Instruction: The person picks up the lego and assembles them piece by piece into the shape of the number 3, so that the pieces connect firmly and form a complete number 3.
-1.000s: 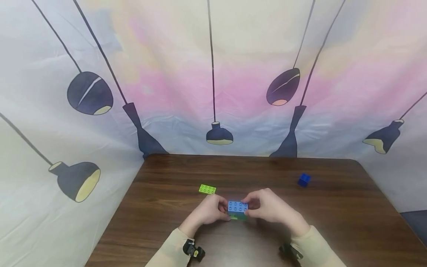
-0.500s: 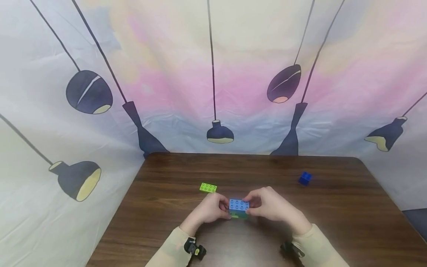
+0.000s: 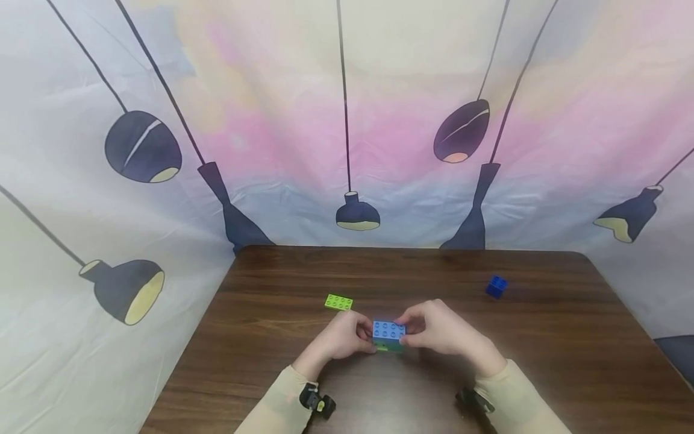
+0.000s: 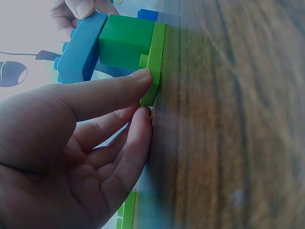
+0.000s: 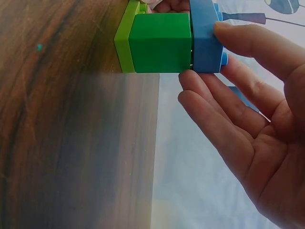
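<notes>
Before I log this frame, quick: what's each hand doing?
Left hand: holding the bottom lime plate.
Right hand: holding the light blue top brick.

From well back, your head view looks forward and down at the green building brick [image 5: 159, 43]; both wrist views share it, close, from opposite sides.
</notes>
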Demonstrator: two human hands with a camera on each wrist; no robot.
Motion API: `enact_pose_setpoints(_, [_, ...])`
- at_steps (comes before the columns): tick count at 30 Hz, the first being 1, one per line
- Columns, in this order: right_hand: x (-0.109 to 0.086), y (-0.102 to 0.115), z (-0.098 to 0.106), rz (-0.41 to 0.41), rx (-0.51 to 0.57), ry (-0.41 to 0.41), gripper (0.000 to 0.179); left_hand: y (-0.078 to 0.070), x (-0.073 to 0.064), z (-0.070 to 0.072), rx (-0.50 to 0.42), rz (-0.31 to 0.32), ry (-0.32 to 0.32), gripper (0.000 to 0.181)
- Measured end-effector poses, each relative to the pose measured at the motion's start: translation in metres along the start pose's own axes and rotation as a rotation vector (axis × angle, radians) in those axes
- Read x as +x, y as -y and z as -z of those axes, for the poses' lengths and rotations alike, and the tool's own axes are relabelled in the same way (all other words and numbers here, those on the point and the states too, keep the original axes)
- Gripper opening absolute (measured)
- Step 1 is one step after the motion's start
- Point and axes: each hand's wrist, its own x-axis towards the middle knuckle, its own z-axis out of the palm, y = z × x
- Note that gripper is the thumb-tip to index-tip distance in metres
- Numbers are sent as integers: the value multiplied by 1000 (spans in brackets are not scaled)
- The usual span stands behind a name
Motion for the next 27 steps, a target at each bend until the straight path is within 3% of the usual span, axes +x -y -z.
enact_pose_setpoints(27, [1,2,0,-7,23,-1,25,-2,-1,2,7,-12,0,23])
